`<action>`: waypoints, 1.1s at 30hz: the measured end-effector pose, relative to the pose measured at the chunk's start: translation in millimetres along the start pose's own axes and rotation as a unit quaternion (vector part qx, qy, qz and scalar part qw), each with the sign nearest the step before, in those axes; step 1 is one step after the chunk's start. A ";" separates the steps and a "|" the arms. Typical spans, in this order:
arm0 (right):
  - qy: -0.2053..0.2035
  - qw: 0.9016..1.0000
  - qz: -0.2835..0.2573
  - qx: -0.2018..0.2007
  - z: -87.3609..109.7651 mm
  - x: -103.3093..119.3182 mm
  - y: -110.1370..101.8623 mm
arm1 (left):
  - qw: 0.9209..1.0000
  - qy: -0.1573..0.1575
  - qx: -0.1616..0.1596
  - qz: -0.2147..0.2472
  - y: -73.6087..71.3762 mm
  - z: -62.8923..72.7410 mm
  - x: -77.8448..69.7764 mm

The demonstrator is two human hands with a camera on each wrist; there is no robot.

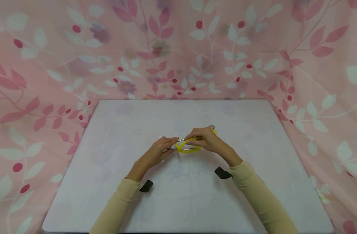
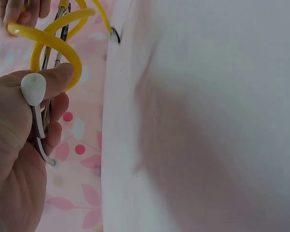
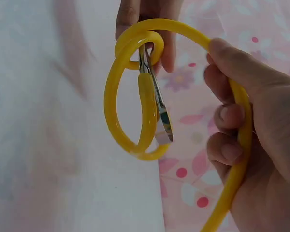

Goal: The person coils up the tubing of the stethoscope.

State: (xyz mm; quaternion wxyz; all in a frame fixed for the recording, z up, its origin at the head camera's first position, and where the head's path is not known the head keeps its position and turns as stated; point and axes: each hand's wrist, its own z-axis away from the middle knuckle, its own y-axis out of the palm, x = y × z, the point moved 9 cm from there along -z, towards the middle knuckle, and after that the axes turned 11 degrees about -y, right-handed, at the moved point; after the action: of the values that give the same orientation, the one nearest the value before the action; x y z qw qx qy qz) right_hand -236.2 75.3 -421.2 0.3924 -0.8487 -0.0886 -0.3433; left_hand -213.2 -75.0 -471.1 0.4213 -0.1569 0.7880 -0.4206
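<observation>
A stethoscope with yellow tubing (image 3: 112, 92) is held between both hands above the table. My left hand (image 1: 158, 150) grips its metal ear tubes (image 3: 157, 92), thumb laid over them; a white ear tip (image 2: 33, 89) pokes out beside the thumb. The tubing coils round the metal tubes in loose loops. My right hand (image 1: 209, 140) has its fingers curled round a length of tubing to the right of the loops. Beyond that hand, the chest piece (image 1: 211, 126) shows only partly.
A white-covered table (image 1: 181, 201) lies under the hands. Pink leaf-patterned cloth (image 1: 178, 48) hangs behind it and along both sides. Dark pieces (image 1: 223, 173) stick out below the sleeve cuffs at each wrist.
</observation>
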 end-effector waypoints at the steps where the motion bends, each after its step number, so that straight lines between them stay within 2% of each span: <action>1: 0.004 1.000 -0.012 0.006 1.4 0.5 0.3 | 1.000 -0.004 -0.005 -0.001 -1.0 0.0 1.8; 3: 0.010 0.999 -0.025 0.016 3.6 -0.1 1.9 | 1.000 -0.008 -0.013 0.003 -3.4 -0.4 3.9; 6: 0.012 1.000 -0.007 0.017 3.3 0.5 2.8 | 1.000 0.007 -0.015 -0.002 -4.7 -1.2 1.4; 10: 0.019 0.999 0.020 -0.020 -2.1 7.3 -1.9 | 0.999 0.040 0.001 0.003 -1.2 -2.7 -10.0; 12: 0.028 0.999 0.018 -0.036 -5.7 12.2 -5.2 | 0.999 0.050 0.008 0.009 0.1 -3.9 -15.7; 14: 0.039 0.999 0.006 -0.037 -8.7 15.8 -7.4 | 0.998 0.054 0.013 0.012 0.6 -4.9 -20.0; 18: 0.067 0.997 -0.027 0.003 -4.8 0.9 -3.4 | 0.998 0.053 0.018 0.015 -1.3 -6.1 -25.3; 20: 0.084 0.996 -0.026 0.019 -0.3 -12.8 -2.2 | 0.998 0.051 0.021 0.017 -2.7 -6.5 -27.4; 24: 0.109 0.994 -0.024 0.017 4.1 -32.8 -6.4 | 0.998 0.056 0.026 0.022 -5.1 -6.8 -32.7; 26: 0.121 0.991 -0.045 0.021 5.2 -40.7 -5.9 | 0.998 0.059 0.021 0.022 -6.5 -6.9 -35.0; 29: 0.144 0.981 -0.121 0.050 9.7 -52.4 1.4 | 0.997 0.073 0.013 0.025 -7.5 -6.2 -40.0; 33: 0.180 0.954 -0.225 0.088 19.7 -65.5 13.3 | 0.994 0.103 0.013 0.036 -8.0 -4.9 -51.2</action>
State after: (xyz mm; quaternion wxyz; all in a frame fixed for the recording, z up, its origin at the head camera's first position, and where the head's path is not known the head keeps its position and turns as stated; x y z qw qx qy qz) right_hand -269.5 88.4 -480.9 0.3879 -0.6930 -0.2350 -0.5604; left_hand -187.4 -46.4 -436.0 0.3549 -0.0791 0.8266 -0.4295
